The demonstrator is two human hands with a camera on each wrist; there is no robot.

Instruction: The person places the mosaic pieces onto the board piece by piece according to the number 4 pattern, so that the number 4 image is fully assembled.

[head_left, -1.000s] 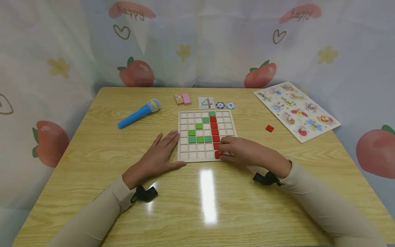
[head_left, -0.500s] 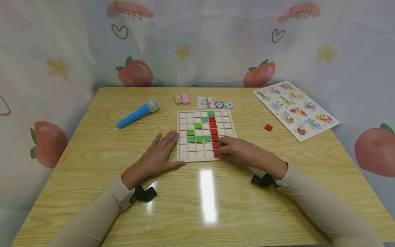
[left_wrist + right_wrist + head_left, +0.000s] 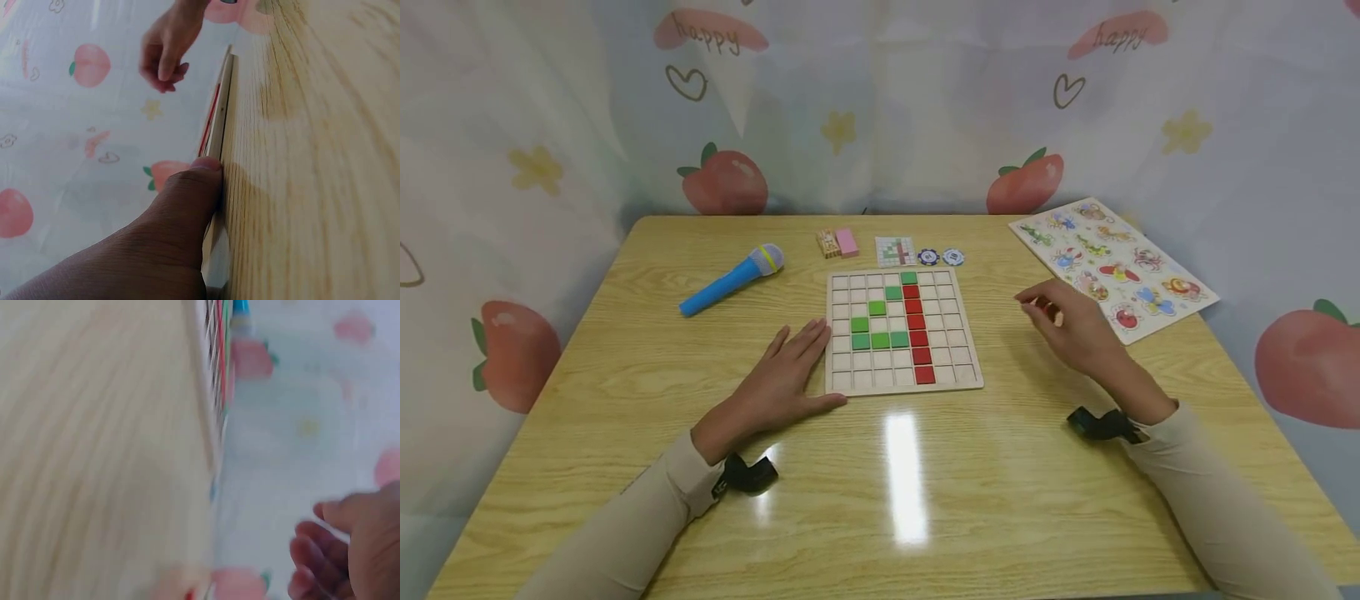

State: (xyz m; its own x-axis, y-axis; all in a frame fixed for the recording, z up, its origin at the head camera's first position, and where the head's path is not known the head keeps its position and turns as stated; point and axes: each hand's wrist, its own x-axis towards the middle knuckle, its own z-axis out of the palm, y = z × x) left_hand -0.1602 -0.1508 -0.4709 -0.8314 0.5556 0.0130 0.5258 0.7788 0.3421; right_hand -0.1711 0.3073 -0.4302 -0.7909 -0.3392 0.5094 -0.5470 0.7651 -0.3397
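A square wooden grid board (image 3: 842, 377) lies on the table. In it, green tiles (image 3: 877, 308) form a slanted line and a short row, and red tiles (image 3: 917, 338) fill a column. My left hand (image 3: 775, 382) lies beside the board with straight fingers at its left edge and the thumb at its front left corner. My right hand (image 3: 1071, 329) is over the table right of the board, its fingers loosely curled and holding nothing. A loose red tile (image 3: 189, 594) lies on the table below it, partly hidden by the fingers in the head view.
A blue toy microphone (image 3: 730, 282) lies at the back left. Behind the board are two small blocks, one pink (image 3: 847, 242), a pattern card (image 3: 896, 252) and two poker chips (image 3: 928, 257). A picture puzzle board (image 3: 1120, 267) lies at the back right.
My right hand has left the lower end of the red column and moved right, over the loose red tile. The bottom red tile sits in its square. My left hand has stayed put.
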